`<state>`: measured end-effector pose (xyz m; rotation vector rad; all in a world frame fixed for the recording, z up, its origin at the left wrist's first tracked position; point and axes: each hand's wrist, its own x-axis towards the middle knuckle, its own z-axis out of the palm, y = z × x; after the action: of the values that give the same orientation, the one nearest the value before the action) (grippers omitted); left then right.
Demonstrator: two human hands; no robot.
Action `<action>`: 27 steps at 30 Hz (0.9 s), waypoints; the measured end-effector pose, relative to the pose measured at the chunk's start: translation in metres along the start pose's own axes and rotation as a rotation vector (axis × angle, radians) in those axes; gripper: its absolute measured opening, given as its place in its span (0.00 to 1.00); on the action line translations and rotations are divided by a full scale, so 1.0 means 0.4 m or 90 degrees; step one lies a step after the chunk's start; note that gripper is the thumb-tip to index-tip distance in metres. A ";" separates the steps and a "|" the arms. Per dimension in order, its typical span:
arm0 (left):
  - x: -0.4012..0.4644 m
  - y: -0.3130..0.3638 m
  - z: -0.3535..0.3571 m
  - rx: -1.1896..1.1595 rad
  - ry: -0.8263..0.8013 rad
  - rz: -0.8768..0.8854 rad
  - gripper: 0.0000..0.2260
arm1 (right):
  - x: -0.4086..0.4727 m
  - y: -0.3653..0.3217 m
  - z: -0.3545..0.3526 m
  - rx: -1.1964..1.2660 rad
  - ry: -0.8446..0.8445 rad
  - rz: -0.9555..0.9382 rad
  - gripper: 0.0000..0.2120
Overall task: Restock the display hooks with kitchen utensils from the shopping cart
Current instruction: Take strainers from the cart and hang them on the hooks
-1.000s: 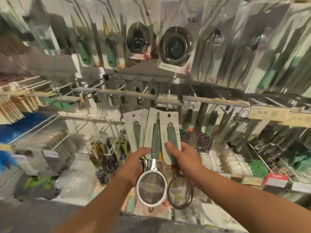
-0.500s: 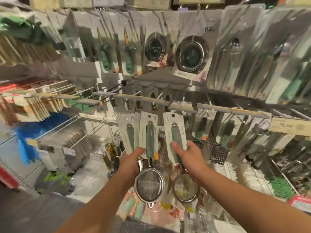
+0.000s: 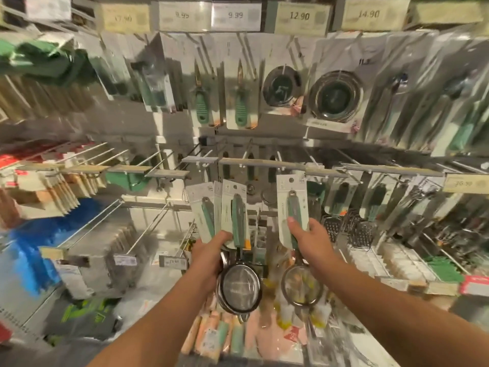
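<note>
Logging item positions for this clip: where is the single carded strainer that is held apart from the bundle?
In the head view, right of centre: the right hand grips the single strainer below the grey hook rail, right of the left hand's bundle.

open gap on the hook rail (image 3: 264,162) between the left hand's strainer bundle (image 3: 225,207) and the right hand's single strainer (image 3: 292,207); bare prongs there, dark handles hanging well back behind. right of the single strainer, hanging graters (image 3: 344,229) crowd just beside it. above the rail, carded shears (image 3: 240,102) and round strainers (image 3: 334,98) hang low. toward the rail's left end, long bare hooks (image 3: 148,229) jut out.
</note>
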<state>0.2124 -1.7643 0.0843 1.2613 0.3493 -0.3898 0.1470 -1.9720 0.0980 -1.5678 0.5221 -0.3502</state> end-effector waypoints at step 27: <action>0.027 0.032 0.060 0.034 -0.057 -0.028 0.36 | 0.052 -0.004 0.061 -0.061 0.069 0.004 0.23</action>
<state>0.2286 -1.7851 0.0966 1.2853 0.2927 -0.4936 0.1775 -1.9622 0.0958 -1.6456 0.6357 -0.4128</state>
